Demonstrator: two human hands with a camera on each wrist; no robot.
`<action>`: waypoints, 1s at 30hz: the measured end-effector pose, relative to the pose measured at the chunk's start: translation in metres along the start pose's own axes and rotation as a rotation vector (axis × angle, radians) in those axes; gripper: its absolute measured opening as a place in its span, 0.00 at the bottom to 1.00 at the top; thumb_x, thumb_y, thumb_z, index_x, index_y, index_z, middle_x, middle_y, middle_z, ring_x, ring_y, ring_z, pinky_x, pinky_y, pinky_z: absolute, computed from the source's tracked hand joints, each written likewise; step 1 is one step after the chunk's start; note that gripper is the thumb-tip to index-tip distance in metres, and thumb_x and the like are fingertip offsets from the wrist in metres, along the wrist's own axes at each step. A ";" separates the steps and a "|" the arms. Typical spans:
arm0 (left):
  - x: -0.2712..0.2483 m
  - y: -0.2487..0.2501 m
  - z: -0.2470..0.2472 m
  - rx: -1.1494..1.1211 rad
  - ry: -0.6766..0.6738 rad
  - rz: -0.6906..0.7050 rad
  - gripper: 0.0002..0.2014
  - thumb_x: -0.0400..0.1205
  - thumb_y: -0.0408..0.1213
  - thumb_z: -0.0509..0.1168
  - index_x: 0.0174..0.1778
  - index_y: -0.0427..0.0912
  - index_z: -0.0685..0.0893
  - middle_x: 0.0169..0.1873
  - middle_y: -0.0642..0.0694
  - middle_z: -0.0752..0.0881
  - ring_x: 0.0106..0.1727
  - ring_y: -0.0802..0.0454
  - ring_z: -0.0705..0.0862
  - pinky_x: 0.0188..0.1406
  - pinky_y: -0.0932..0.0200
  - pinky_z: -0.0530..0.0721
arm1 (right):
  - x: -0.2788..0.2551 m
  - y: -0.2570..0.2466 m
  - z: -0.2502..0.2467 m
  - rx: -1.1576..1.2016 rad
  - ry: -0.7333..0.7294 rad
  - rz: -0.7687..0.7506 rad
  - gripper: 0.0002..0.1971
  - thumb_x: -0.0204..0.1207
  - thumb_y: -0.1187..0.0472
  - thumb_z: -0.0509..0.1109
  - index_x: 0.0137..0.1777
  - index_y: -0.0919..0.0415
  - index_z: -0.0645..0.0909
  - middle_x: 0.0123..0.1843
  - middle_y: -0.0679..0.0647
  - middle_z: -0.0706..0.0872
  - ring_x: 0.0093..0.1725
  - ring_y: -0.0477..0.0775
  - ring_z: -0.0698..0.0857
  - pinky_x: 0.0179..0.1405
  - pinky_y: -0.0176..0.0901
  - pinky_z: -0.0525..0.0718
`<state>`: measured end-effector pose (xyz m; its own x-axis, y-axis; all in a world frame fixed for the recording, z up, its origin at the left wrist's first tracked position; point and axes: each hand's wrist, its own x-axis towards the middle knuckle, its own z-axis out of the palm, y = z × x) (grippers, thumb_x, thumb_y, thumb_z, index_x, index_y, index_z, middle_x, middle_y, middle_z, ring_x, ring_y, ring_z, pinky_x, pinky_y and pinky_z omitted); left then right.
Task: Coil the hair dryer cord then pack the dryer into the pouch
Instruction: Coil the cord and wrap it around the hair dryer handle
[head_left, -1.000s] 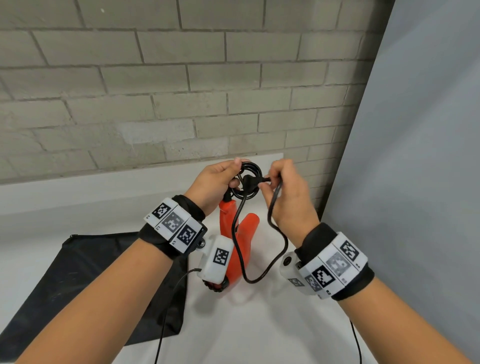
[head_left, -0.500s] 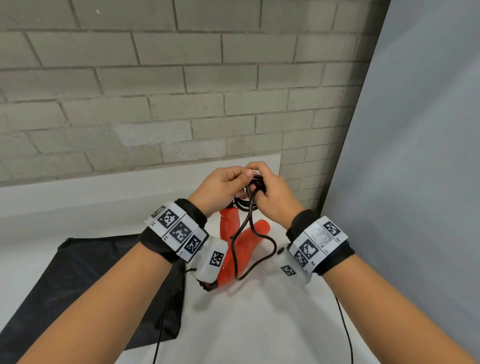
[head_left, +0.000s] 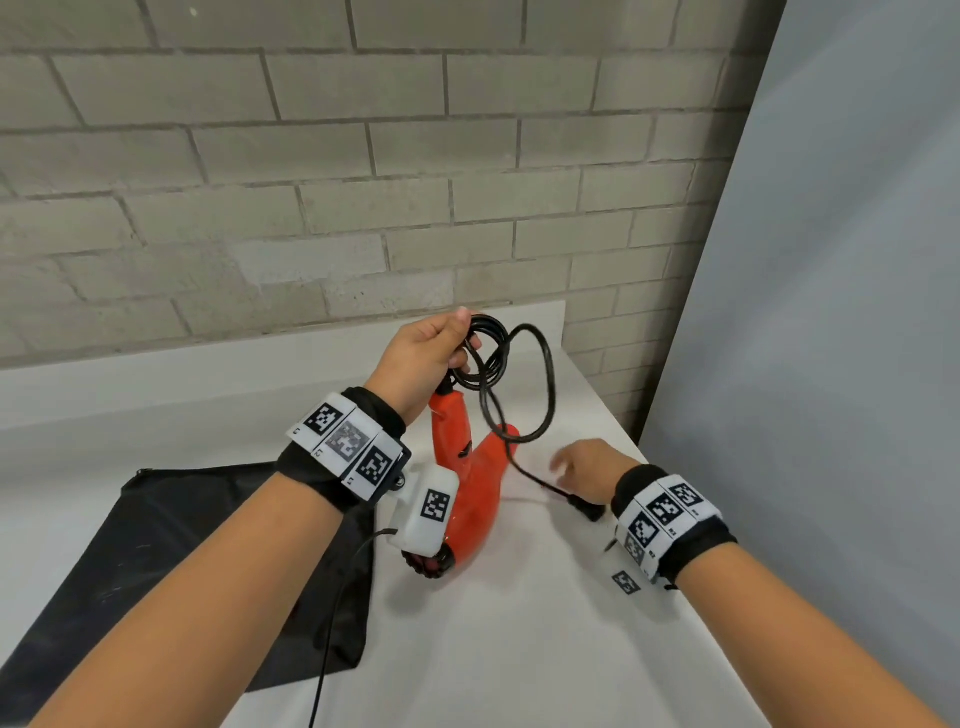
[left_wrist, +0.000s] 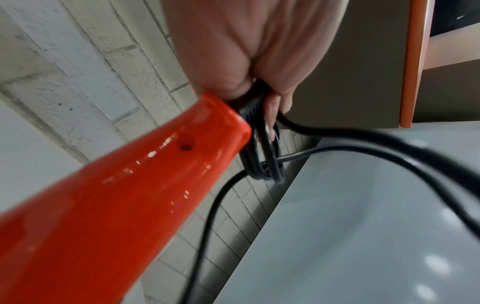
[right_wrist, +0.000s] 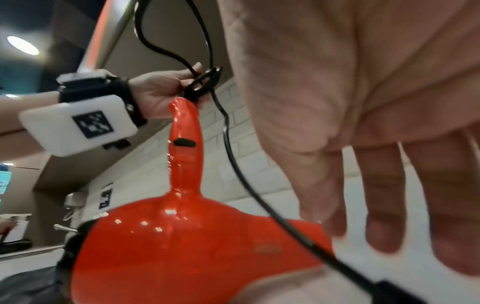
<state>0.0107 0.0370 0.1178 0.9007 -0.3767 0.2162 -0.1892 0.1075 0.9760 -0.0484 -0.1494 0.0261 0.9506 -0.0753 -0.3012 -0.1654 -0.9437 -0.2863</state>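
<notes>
Forearms enter the head view from 6 o'clock, both with marker-covered wristbands. Right hand (head_left: 584, 467) sits low at about 4 o'clock of the dryer, near the white table (head_left: 519, 649), fingers spread and relaxed, gripping nothing; the right wrist view shows the fingers (right_wrist: 384, 195) straight and apart. Plug (head_left: 584, 508) of the cord lies just beside this hand, at its 6 o'clock; contact cannot be told.

Pouch (head_left: 171, 571), black and flat, lies on the table at 9 o'clock of the dryer, partly under the left forearm.

Hair dryer (head_left: 475, 493) is glossy orange-red with a black rear grille, body resting on the table between the two wrists, handle pointing up toward 12 o'clock. Dark switch shows on the handle in the right wrist view.

Left hand (head_left: 421, 358) is raised above the dryer, at the handle's top end, fingers curled round a bundle of coiled loops of the black cord (head_left: 488, 358). Left wrist view shows the loops pinched right at the strain relief where the cord leaves the handle. One loose loop swings out to 3 o'clock of the coil, drops past the nozzle and runs down to the plug.

Grey brick wall (head_left: 311, 156) stands behind the table at 12 o'clock; plain grey panel (head_left: 831, 312) at 3 o'clock.
</notes>
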 end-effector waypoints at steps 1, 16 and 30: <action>0.001 -0.001 -0.001 0.011 -0.001 -0.003 0.13 0.84 0.39 0.54 0.39 0.42 0.81 0.29 0.51 0.79 0.19 0.62 0.69 0.26 0.71 0.76 | -0.001 -0.007 -0.002 0.122 0.111 -0.063 0.20 0.78 0.59 0.63 0.70 0.57 0.73 0.66 0.57 0.81 0.62 0.56 0.79 0.62 0.41 0.74; -0.004 0.007 -0.004 0.090 -0.056 -0.068 0.19 0.84 0.44 0.52 0.32 0.39 0.77 0.10 0.55 0.75 0.17 0.61 0.67 0.18 0.75 0.70 | 0.028 -0.033 0.004 0.503 0.337 0.008 0.07 0.73 0.61 0.70 0.46 0.63 0.87 0.46 0.56 0.89 0.47 0.54 0.86 0.53 0.43 0.81; 0.002 0.003 -0.006 0.103 -0.091 -0.089 0.20 0.83 0.49 0.54 0.31 0.41 0.79 0.10 0.57 0.69 0.23 0.55 0.70 0.27 0.67 0.72 | 0.007 -0.073 -0.021 0.850 0.498 -0.479 0.11 0.77 0.71 0.63 0.55 0.63 0.83 0.46 0.51 0.87 0.44 0.40 0.84 0.46 0.27 0.79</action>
<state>0.0138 0.0421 0.1208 0.8773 -0.4632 0.1259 -0.1541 -0.0233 0.9878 -0.0240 -0.0875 0.0642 0.9327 -0.0617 0.3554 0.3044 -0.3942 -0.8672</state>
